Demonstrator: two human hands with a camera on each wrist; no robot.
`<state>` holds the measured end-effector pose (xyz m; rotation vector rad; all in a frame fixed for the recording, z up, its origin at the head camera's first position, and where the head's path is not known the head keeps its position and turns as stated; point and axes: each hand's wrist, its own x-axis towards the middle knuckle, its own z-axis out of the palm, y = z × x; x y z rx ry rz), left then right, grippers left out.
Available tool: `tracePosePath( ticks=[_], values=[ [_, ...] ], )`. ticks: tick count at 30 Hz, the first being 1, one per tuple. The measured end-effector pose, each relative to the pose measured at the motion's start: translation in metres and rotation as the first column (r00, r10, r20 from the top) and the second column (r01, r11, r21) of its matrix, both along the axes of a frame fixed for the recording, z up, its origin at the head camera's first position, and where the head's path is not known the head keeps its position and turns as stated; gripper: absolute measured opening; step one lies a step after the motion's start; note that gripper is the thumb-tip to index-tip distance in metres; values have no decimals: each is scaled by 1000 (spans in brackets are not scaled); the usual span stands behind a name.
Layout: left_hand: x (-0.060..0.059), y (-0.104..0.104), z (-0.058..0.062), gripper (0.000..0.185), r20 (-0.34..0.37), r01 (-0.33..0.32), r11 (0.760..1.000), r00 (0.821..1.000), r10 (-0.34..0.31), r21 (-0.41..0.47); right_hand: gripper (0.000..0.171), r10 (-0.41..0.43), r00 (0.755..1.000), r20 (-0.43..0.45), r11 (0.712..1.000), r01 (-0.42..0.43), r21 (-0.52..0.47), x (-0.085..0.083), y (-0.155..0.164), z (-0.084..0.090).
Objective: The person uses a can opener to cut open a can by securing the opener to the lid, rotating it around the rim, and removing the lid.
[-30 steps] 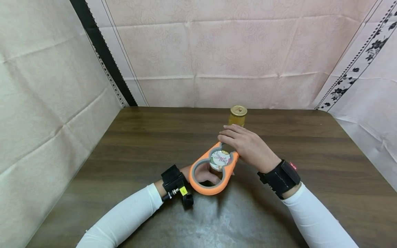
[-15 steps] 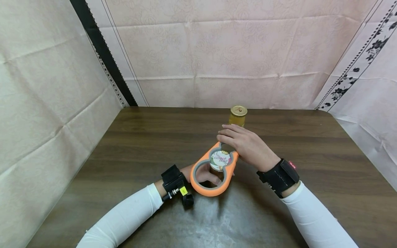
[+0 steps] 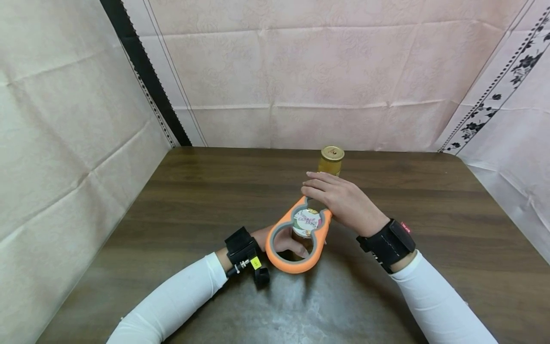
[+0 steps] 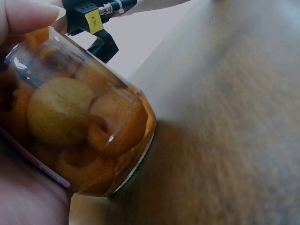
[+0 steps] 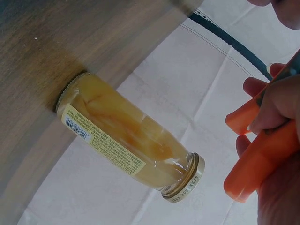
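Note:
A glass jar of orange fruit (image 4: 79, 122) stands on the brown table (image 3: 193, 200), with a printed lid (image 3: 307, 220) on top. My left hand (image 3: 284, 241) grips the jar's side from the left, and its thumb (image 4: 23, 14) lies on the glass. An orange jar opener with a grey lining (image 3: 296, 262) sits over the lid. My right hand (image 3: 326, 198) grips the opener's far end, where the fingers (image 5: 276, 103) curl round the orange handle (image 5: 260, 159).
A second, taller jar with pale yellow contents (image 5: 126, 140) and a gold lid (image 3: 332, 153) stands just beyond my right hand. Pink patterned cloth (image 3: 301, 71) hangs along the back and both sides of the table.
The opener's near loop has swung slightly to the right on the lid. Both hands keep their hold, and the far jar has not moved.

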<state>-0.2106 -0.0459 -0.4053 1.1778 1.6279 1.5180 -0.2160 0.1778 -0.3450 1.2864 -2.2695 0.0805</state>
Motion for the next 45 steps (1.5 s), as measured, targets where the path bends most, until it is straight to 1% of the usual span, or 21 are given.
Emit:
tracePosePath(
  ticks=[2,3,5,8,9,12,15,17,20,23,25,27,29,30,32,35,37,40,41,43,45],
  values=[
    [-5,0,-4,73,-75,-14,1000,997,13,-11,53,3,1000,2,1000,-3,-3,0,0,0],
    [-6,0,-4,77,-98,-26,1000,995,24,-16,53,3,1000,4,1000,-3,-5,0,1,0],
    [-7,0,-4,82,-117,-34,999,993,32,-22,53,5,1000,6,1000,-5,-6,0,1,0],
    [-5,0,-1,84,-91,-26,999,996,23,-24,53,5,1000,14,1000,-5,-6,0,1,0],
    [-3,0,2,86,-59,-24,1000,998,23,-19,53,6,1000,17,1000,-6,-8,-1,1,-1],
    [1,0,8,91,-34,-2,1000,999,2,-1,54,9,1000,26,1000,-8,-13,-1,0,-1],
    [3,0,12,99,-44,24,1000,999,-23,18,55,12,999,30,1000,-11,-12,-2,0,-2],
    [4,-1,14,99,-45,39,999,998,-38,26,55,11,999,33,1000,-11,-9,-2,0,-1],
    [2,-1,11,101,-42,33,999,999,-32,17,55,12,999,34,1000,-12,-4,-2,1,-1],
    [-5,1,1,107,-18,18,1000,1000,-17,13,55,11,999,35,1000,-11,2,-2,1,-1],
    [-8,2,-3,108,-15,15,1000,1000,-15,5,55,15,999,34,1000,-15,-3,-2,1,-1],
    [-8,2,-4,90,14,48,999,999,-48,17,55,18,999,31,1000,-17,-7,-2,1,-1],
    [-6,1,-1,72,29,81,996,996,-82,29,56,21,999,31,1000,-20,-15,-3,1,-2],
    [-5,1,2,66,28,93,995,995,-94,33,57,22,999,31,1000,-21,-19,-3,1,-3],
    [-3,0,4,66,41,118,992,992,-120,49,58,21,999,35,1000,-20,-21,-3,2,-4],
    [-3,0,6,66,25,104,993,994,-106,49,60,21,999,46,1000,-20,-23,-3,2,-4],
    [-3,1,7,75,24,88,995,996,-89,53,61,18,999,47,1000,-17,-19,-3,2,-3],
    [-3,2,8,104,9,54,997,998,-54,49,62,12,999,39,1000,-12,-9,-4,1,-2],
    [-2,2,8,111,1,47,998,999,-47,49,62,11,999,36,1000,-11,-7,-4,1,-2],
    [-2,2,8,118,-8,40,998,999,-40,48,61,12,1000,24,1000,-12,-4,-4,0,-2],
    [-2,1,8,118,-1,44,998,999,-44,50,59,16,1000,16,1000,-16,-7,-5,0,-2]
  ],
)
